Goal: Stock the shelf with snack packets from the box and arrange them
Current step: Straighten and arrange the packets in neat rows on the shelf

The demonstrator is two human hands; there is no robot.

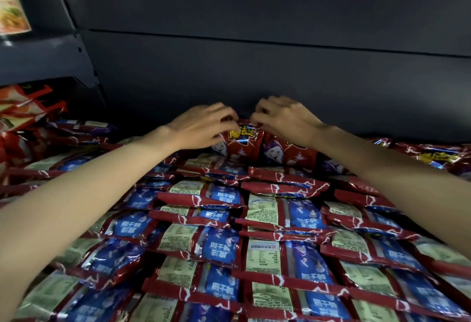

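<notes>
Head view of a dark shelf bay. The shelf surface is covered from the near edge to the far wall by overlapping rows of red snack packets lying back-side up, each showing a pale label panel beside a blue panel. At the far end, against the dark grey back panel, a row of upright packets stands face-forward, showing yellow lettering and a white-haired cartoon figure. The back panel consists of horizontal metal sections divided by thin seams; it is matt and dimly lit.

The left hand reaches to the far row, its fingers curled over the top edge of an upright red packet. The right hand is just beside it, fingers curled and pinching the top of the same or a neighbouring packet; which one cannot be told. Both forearms stretch across the flat packets.

At far left, a dark upright post bounds the bay; beyond it lie red-and-orange packets, and a yellow packet hangs above on the neighbouring bay.
</notes>
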